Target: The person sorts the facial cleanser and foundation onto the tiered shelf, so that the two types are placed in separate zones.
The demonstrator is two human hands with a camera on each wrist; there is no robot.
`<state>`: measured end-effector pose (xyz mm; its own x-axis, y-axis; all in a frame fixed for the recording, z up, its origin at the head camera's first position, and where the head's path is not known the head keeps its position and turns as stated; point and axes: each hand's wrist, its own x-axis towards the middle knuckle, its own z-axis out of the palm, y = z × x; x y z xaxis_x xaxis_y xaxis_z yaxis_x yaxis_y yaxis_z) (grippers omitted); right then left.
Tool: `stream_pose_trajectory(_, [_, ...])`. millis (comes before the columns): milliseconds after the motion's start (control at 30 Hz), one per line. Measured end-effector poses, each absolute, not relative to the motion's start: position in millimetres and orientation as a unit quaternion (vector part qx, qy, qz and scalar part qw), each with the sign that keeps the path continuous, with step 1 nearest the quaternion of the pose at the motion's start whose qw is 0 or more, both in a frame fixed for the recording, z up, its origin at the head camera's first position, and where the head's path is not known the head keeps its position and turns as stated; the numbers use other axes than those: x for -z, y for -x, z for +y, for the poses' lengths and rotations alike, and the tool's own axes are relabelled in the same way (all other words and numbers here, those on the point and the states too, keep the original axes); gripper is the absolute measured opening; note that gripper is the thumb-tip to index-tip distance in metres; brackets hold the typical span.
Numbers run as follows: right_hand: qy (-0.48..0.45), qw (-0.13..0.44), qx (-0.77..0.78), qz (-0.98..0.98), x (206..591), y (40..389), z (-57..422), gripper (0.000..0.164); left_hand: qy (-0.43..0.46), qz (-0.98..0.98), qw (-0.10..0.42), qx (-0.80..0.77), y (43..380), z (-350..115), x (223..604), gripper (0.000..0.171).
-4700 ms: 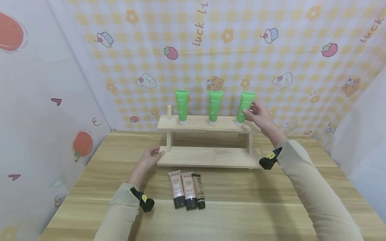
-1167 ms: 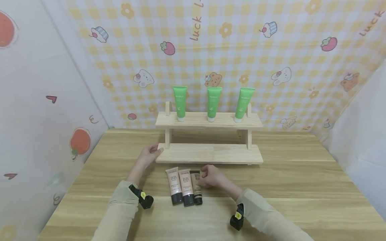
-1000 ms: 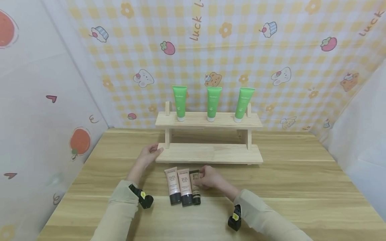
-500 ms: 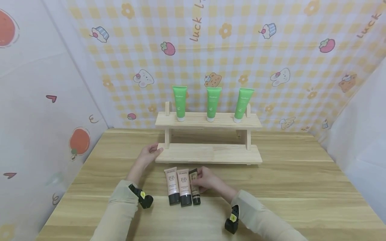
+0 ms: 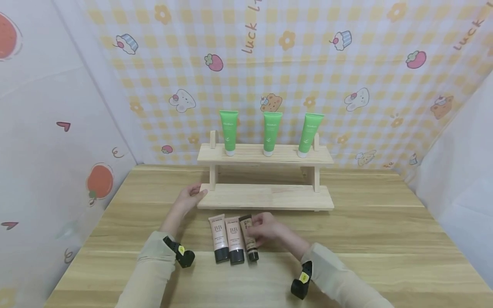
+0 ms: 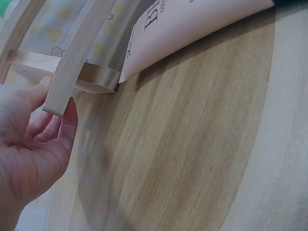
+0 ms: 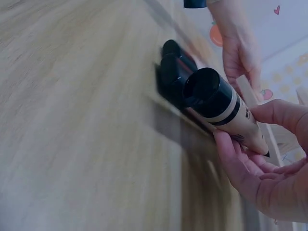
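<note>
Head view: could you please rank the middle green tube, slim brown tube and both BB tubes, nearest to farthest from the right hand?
1. Slim brown tube: held in the right hand.
2. Right BB tube: just left of it.
3. Left BB tube: left of that one.
4. Middle green tube: up on the top shelf.

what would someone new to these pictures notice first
Probably the three bright green tubes, standing in a row on top of the wooden stand. Next, the right hand gripping a slim dark-capped tube beside two pink BB tubes on the table, while the left hand holds the lower board by its left end.
</note>
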<state>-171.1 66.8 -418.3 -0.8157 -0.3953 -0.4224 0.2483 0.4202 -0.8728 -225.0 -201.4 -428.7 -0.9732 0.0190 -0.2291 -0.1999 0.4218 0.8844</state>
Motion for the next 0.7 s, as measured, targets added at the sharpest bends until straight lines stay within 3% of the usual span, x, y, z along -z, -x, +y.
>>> stream_pose_trajectory(133, [0.065, 0.288, 0.537, 0.791, 410.7, 174.4, 64.7, 0.062, 0.052, 0.836, 0.102, -0.536, 225.4, -202.1, 429.0, 0.061])
stream_pose_trajectory(700, [0.087, 0.221, 0.565, 0.790, 379.7, 206.8, 44.1, 0.058, 0.058, 0.839, 0.104, -0.531, 224.3, -200.7, 427.5, 0.062])
